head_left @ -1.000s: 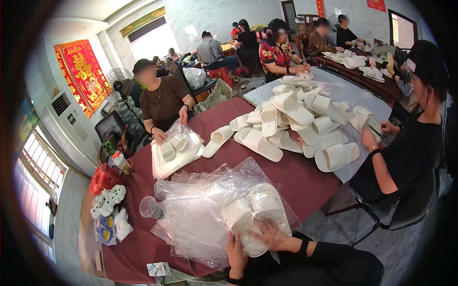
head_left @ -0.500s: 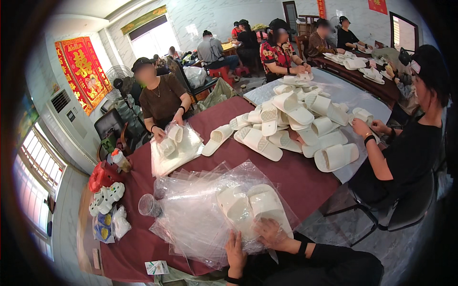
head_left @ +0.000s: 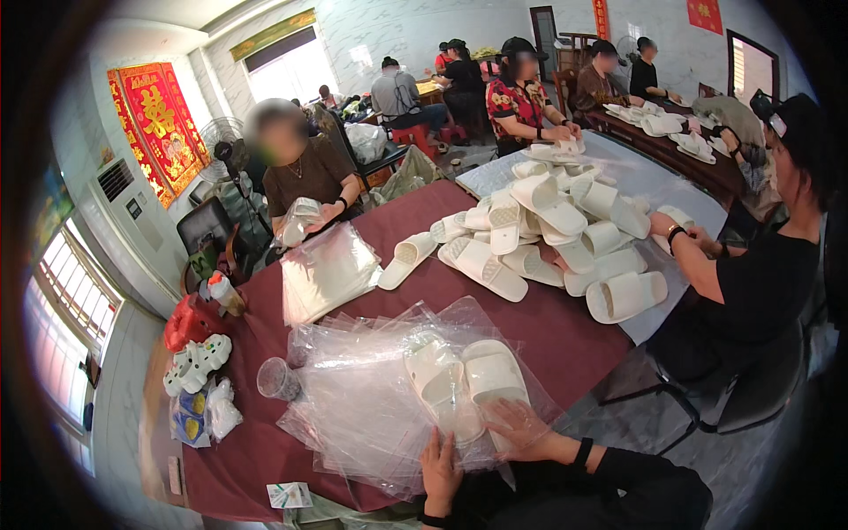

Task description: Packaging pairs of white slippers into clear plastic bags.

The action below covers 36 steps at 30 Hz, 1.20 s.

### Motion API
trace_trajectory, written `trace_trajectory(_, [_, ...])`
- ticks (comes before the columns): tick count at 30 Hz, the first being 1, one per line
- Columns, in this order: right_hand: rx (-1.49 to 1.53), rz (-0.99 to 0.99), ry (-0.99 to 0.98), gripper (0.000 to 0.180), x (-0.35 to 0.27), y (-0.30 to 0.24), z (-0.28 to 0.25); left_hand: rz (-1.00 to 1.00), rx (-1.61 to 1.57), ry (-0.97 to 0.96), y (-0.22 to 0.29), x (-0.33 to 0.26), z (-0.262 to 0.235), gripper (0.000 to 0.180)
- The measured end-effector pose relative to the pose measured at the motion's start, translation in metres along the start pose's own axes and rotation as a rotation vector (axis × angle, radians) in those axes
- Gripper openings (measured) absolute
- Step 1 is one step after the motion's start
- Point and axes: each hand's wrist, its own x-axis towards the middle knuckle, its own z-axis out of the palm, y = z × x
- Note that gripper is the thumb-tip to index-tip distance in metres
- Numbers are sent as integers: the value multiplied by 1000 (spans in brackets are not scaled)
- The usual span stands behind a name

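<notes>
In front of me two white slippers lie side by side on a pile of clear plastic bags (head_left: 353, 406). The left slipper (head_left: 433, 375) is under clear film; how far the film covers the right slipper (head_left: 495, 371) I cannot tell. My right hand (head_left: 517, 428) grips the right slipper's heel, fingers across its insole. At the bag's near edge, my left hand (head_left: 440, 464) has its fingers closed on the film, just below the left slipper's heel. A big heap of white slippers (head_left: 548, 203) lies farther off, toward the right.
A clear plastic cup (head_left: 278, 380) stands left of the bags on the maroon tablecloth (head_left: 238, 477). White clogs (head_left: 196, 364) and a red bag (head_left: 193, 325) sit at the left edge. Across the table, one co-worker (head_left: 305, 177) handles wrapped slippers; another (head_left: 751, 238) sits at right.
My right hand has shifted slightly right on the slipper's heel; my left hand stays near the bag's edge. The co-worker across has lifted a wrapped pair off the bag stack.
</notes>
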Motion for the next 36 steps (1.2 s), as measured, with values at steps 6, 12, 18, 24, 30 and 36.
trace_trajectory(6, [-109, 127, -25, 91, -29, 20, -15, -1, -3, -3, 0, 2, -2, 47])
trace_trajectory(12, [64, 1, -109, 95, -30, 33, -28, 8, 36, 16, 1, 2, 0, 47])
trace_trajectory(18, [162, 17, 16, 88, -31, 43, -17, 40, 38, 41, 0, 2, 2, 48])
trace_trajectory(24, [172, 236, 113, 83, -29, 37, -5, 30, 54, 17, 0, 2, 1, 49])
trace_trajectory(30, [-104, 274, 3, 76, -23, 36, 5, 36, 53, 27, -1, 3, 2, 50])
trace_trajectory(36, [-154, 174, -14, 73, -18, 38, -10, 27, 57, 25, -2, 2, 3, 49])
